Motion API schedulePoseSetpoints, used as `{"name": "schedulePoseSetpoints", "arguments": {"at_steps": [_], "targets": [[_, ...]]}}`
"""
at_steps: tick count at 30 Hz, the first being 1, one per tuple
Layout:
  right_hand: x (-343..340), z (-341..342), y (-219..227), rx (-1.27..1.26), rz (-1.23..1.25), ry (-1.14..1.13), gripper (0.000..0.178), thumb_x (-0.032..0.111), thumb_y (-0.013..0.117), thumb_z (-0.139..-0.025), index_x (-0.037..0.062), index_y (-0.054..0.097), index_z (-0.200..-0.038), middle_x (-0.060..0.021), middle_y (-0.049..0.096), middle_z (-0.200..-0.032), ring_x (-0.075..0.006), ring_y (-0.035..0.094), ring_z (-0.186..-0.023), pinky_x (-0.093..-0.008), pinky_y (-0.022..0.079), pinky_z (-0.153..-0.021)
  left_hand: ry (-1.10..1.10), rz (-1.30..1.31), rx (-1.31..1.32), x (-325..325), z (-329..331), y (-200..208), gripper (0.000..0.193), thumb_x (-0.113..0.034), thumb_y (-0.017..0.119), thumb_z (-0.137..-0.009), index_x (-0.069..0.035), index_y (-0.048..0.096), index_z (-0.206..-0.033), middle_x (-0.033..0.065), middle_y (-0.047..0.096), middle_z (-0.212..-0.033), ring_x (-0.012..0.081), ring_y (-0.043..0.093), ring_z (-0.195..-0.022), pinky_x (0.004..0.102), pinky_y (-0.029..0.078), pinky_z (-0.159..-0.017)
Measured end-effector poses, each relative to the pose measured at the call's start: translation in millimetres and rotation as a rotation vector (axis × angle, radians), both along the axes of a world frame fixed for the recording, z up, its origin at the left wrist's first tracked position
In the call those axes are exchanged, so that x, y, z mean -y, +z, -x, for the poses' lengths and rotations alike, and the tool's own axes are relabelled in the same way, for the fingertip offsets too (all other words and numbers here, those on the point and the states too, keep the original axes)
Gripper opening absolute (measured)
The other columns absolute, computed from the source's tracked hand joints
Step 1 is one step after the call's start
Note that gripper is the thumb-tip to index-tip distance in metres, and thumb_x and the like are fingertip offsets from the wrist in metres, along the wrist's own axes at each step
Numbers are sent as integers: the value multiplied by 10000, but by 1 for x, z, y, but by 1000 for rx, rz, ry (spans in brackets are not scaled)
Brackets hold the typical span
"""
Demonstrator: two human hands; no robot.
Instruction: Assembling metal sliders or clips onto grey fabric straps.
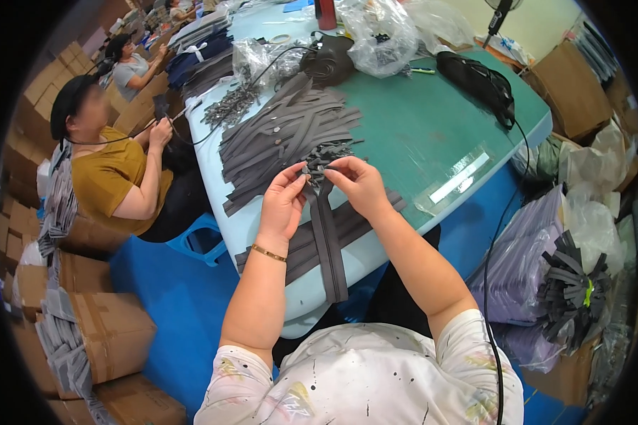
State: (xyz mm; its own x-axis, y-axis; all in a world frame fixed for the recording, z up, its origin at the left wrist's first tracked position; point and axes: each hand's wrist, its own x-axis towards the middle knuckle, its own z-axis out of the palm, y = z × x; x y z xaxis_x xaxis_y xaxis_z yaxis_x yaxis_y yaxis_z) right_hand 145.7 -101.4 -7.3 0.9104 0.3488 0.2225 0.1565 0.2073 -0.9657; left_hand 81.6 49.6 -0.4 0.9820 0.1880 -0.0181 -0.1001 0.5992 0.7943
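Observation:
A dark grey zipper (325, 237) hangs down over the near edge of the table, its two tapes parted at the top. My left hand (285, 198) pinches near its upper end on the left side. Opposite it, my right hand (360, 185) pinches the right side with thumb and forefinger. Whether a slider sits between the fingertips is too small to tell. Just beyond my fingers lies a heap of small dark zipper sliders (326, 152). Left of it a broad pile of loose grey zippers (276, 134) is spread out, and more grey zippers (365, 212) lie crosswise under my hands.
A second heap of small metal parts (230, 105) lies farther left. Black bags (475, 81), clear plastic bags (377, 42) and a red cup (325, 14) stand toward the back. A co-worker (120, 166) sits at left; cartons (113, 333) and purple bundles (521, 262) flank the table.

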Motion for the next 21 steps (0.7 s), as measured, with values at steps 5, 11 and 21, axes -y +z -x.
{"name": "schedulePoseSetpoints", "arguments": {"at_steps": [5,11,21], "targets": [[-3,4,-2,-42,-89,200,114,81,662,-801,5,604,-864,-5,628,-782,-52,573,-721,-197,458,-647,-40,-34,30,0,1,-4,237,25,539,-854,7,569,-1089,45,592,-992,111,558,-890,231,448,-802],[4,-1,-1,-121,48,232,165,116,708,-758,1,600,-807,-17,627,-742,-59,577,-678,-204,463,-608,-74,-223,36,-1,1,-1,221,26,540,-853,4,577,-1069,56,602,-984,111,555,-898,223,442,-814],[11,-8,-3,-167,199,305,191,146,745,-710,17,613,-757,-13,620,-701,-55,536,-614,-203,416,-540,-111,-493,-31,-3,4,7,174,1,567,-843,-13,610,-1011,36,610,-954,85,546,-869,205,431,-785]]}}
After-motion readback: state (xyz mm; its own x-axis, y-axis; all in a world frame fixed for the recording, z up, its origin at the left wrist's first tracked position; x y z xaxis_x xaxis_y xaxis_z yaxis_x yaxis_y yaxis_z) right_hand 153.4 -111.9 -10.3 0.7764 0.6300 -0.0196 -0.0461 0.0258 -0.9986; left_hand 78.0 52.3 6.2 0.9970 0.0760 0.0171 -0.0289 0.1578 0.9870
